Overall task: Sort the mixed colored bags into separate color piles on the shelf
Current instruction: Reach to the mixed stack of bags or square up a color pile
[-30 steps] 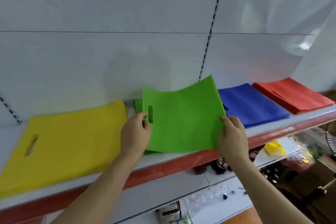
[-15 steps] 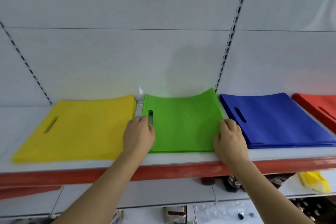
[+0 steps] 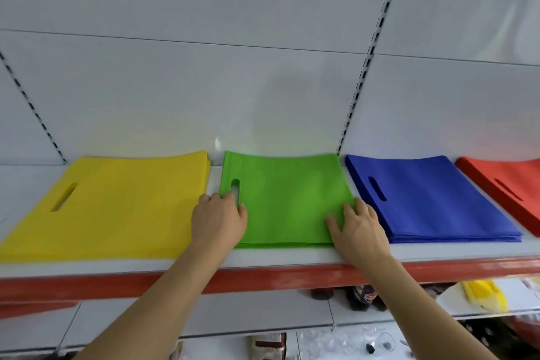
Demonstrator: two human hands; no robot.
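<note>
Both hands, left [image 3: 217, 221] and right [image 3: 358, 229], are lying flat with relaxed fingers, pressing the green pile [image 3: 287, 199] at centre frame onto the shelf [image 3: 263, 261].

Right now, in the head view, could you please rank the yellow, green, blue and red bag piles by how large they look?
1. yellow pile: largest as it looks.
2. blue pile and green pile: too alike to rank, and hands cover part of the green.
3. red pile: smallest, but cut off by the frame edge, so its full size is unsure.

both hands [image 3: 217, 221] [image 3: 361, 226] flat on green bags [image 3: 287, 199], shelf [image 3: 263, 263]
</note>
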